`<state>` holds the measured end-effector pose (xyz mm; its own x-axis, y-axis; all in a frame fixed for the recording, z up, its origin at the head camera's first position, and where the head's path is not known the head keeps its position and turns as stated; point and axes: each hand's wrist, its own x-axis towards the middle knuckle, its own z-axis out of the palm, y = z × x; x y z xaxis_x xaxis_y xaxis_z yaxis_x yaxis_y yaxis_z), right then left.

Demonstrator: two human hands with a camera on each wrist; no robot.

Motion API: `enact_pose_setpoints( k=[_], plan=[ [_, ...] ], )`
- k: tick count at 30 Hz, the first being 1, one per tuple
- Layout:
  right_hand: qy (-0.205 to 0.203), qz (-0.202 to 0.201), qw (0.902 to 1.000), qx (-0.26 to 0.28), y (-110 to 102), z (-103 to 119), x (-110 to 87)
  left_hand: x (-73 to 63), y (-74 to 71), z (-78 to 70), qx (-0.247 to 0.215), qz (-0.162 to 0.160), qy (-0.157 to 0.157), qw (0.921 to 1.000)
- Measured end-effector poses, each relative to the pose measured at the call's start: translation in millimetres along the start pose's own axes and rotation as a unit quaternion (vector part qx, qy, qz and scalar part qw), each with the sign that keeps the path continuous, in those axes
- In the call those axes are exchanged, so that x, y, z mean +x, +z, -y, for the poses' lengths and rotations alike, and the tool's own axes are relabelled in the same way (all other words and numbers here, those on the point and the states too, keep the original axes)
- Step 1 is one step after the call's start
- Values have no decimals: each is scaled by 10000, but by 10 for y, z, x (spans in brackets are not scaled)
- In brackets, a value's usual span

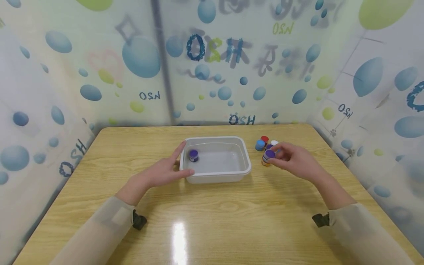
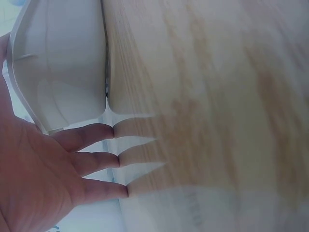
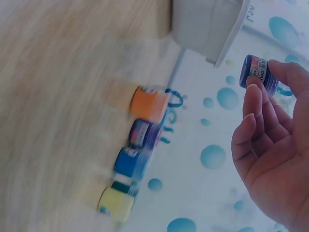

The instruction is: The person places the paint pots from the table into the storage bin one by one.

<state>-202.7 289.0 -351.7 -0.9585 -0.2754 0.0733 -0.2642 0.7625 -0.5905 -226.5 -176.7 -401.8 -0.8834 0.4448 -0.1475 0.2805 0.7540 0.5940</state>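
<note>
A wood-grain table [image 1: 212,217] carries a white tub [image 1: 216,178]. The left hand [image 1: 160,172], fingers spread, touches the rim at the tub's left end with thumb and forefinger. The right hand [image 1: 298,161] pinches a small purple jar [image 3: 255,70] above the table, right of the tub. Near it stand a blue jar [image 1: 260,145] and an orange jar [image 3: 148,105] among others; a second purple jar [image 1: 193,155] sits inside the tub's left end.
</note>
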Motion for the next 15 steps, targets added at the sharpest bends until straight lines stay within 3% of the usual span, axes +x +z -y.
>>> enact_pose_setpoints(
  k=[7,15],
  plan=[
    [-396,24,9980,491,105,329,111,16,9,15,23,9,-5,10000],
    [-645,235,9958,601,386,572,357,6,8,21,11,-33,-18,10000]
  ],
)
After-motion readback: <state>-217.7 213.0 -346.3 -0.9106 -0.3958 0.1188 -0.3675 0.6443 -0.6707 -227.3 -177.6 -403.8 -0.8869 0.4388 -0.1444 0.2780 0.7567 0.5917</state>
